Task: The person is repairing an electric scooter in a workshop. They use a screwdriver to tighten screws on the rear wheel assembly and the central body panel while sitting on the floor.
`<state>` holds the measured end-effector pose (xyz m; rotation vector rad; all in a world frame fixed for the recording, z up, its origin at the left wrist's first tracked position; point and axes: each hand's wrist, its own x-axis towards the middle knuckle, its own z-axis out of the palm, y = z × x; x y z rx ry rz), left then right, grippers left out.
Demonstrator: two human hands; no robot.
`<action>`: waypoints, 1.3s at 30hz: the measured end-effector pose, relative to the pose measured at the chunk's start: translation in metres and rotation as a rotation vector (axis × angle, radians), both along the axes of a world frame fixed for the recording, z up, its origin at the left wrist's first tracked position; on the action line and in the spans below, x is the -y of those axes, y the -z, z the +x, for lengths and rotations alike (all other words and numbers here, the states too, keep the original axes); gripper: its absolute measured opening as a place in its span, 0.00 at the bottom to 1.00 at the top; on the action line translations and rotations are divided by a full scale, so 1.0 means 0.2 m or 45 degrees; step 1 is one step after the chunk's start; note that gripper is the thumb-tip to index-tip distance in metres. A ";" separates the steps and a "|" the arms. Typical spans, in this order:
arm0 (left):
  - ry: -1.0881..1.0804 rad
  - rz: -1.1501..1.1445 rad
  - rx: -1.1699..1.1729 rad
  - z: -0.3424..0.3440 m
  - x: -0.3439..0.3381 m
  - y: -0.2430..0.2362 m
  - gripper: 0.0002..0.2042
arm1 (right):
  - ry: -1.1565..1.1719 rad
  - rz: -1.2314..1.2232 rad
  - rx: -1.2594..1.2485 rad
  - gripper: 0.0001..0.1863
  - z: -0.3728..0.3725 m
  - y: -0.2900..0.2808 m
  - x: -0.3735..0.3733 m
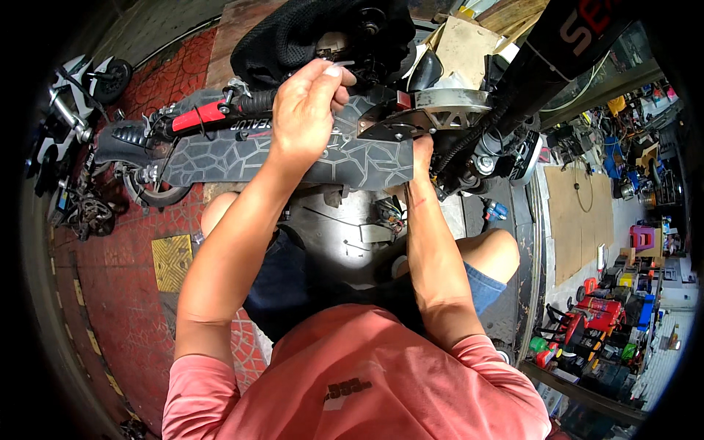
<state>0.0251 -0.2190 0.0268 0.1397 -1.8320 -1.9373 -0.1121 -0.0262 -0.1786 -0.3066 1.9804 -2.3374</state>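
Note:
An electric scooter lies in front of me, its dark deck (367,163) covered with a grey cracked-line pattern. Above the deck my left hand (306,110) is closed, thumb against the fingers. A thin pale sliver shows at its fingertips, too small to name. At the deck's right end, my right hand (423,152) reaches in beside the metal folding bracket (447,106); its fingers are hidden behind the deck and bracket. The thick black stem (546,55) rises to the upper right. A red and black bar (198,117) runs along the deck's far left side.
Loose wires (392,213) hang below the deck between my knees. Beyond it sits a black mesh-covered seat (293,37). A blue tool (496,210) lies right of my knee. Cardboard (579,220) covers floor at right, near cluttered tools. Other scooters (81,110) stand left on red paving.

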 end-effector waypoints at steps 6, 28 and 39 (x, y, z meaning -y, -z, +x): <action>0.018 -0.367 -0.131 0.05 0.01 0.04 0.15 | 0.014 -0.215 -0.007 0.18 0.03 -0.04 0.00; 0.069 -0.137 -0.026 0.06 0.00 0.16 0.15 | -0.142 -0.694 0.652 0.23 0.20 -0.30 -0.10; 0.012 -0.198 -0.069 0.05 -0.06 0.06 0.15 | 0.158 -0.321 0.404 0.09 0.20 -0.16 -0.05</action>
